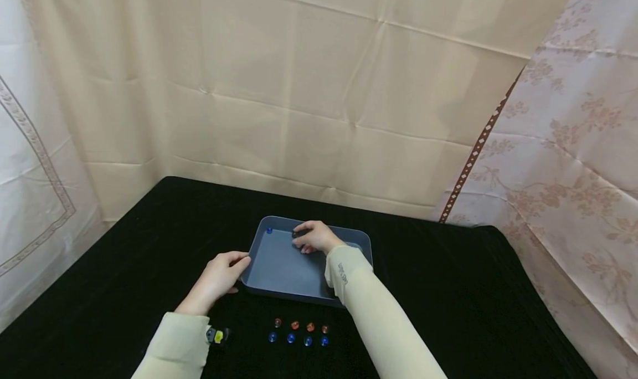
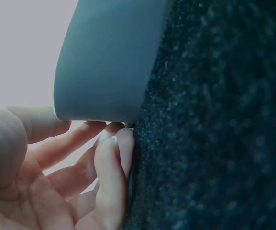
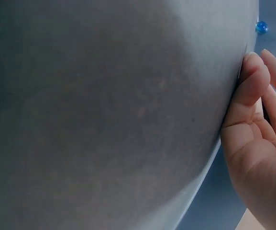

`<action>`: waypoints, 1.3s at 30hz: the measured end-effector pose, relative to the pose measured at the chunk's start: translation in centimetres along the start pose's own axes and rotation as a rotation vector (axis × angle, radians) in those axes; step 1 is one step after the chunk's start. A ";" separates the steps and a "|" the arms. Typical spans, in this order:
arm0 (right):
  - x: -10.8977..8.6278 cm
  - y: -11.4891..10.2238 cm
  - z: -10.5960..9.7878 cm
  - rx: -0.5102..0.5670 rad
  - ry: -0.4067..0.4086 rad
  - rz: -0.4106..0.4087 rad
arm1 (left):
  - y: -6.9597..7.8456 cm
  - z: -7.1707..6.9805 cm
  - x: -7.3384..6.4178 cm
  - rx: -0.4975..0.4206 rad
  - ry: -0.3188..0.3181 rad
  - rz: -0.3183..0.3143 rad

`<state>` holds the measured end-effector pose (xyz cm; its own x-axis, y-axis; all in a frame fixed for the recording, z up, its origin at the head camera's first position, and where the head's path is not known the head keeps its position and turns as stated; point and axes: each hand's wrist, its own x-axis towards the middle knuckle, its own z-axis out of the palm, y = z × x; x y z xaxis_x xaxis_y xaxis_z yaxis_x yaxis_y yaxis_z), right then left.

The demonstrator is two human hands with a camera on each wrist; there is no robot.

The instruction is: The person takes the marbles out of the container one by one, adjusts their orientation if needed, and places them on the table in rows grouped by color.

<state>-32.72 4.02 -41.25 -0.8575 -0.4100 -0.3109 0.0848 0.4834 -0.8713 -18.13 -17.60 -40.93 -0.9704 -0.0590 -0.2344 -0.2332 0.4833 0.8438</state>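
On the black cloth lies a shallow blue-grey tray [image 1: 284, 268]. My left hand [image 1: 219, 273] holds it by the left side, with the thumb at the rim and the fingers against the outer wall [image 2: 104, 72]. Inside the tray, near its back wall, my right hand [image 1: 319, 237] pinches a small dark marble [image 1: 298, 234] between thumb and fingers. Those fingers hide most of the marble, and the right wrist view shows the hand [image 3: 257, 139] low over the tray floor. A blue marble [image 1: 269, 230] sits in the tray's back left corner.
In front of the tray, two rows of glass marbles lie on the cloth: several amber-orange ones [image 1: 295, 324] and, nearer, several blue ones [image 1: 291, 338]. A beige curtain [image 1: 299, 118] hangs behind the table, with a patterned cloth [image 1: 573, 146] at the right.
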 end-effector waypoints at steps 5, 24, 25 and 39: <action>-0.3 -0.2 0.1 -0.038 0.024 -0.005 | 0.0 0.1 0.0 0.008 0.004 -0.006; -0.5 -0.2 0.3 -0.108 0.045 0.002 | -0.2 0.2 0.1 0.002 0.007 -0.005; -0.6 -0.3 0.3 -0.120 0.045 -0.002 | -0.2 0.2 0.1 0.003 0.009 -0.008; -0.4 -0.1 0.6 -0.193 0.053 -0.021 | -0.2 0.1 0.1 0.009 0.001 -0.003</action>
<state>-32.09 3.63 -41.27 -0.8838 -0.3830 -0.2688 -0.0277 0.6163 -0.7871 -18.20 -17.65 -41.15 -0.9696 -0.0614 -0.2369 -0.2360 0.4906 0.8388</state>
